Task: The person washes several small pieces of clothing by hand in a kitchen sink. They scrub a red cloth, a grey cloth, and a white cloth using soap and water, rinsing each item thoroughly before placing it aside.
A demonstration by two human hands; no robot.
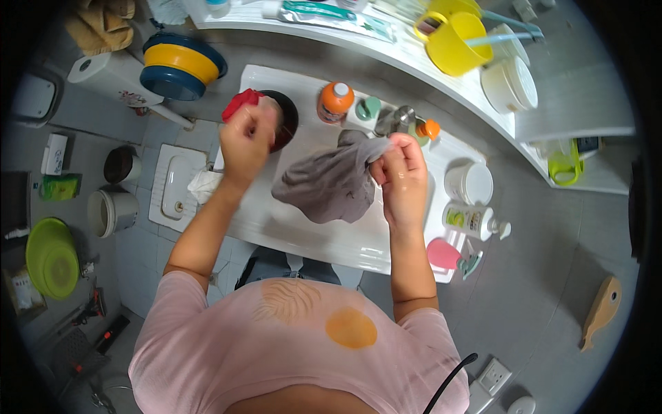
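Observation:
My right hand [401,176] pinches one end of a wet-looking grey cloth [331,181], which hangs over the white washbasin [310,238]. At the basin's left side my left hand [248,139] is raised with its fingers curled; whether it holds anything is unclear. Just behind it a red cloth [240,103] lies at the rim of a dark round bowl [289,119], partly hidden by the hand. The basin's faucet [403,116] stands behind the grey cloth.
An orange bottle [335,102] and a green-topped dispenser [368,108] line the back ledge. On the right are a white tub [469,183], a white pump bottle [468,221] and a pink spray bottle [444,253]. A white shelf [450,88] with yellow cups [457,44] curves above.

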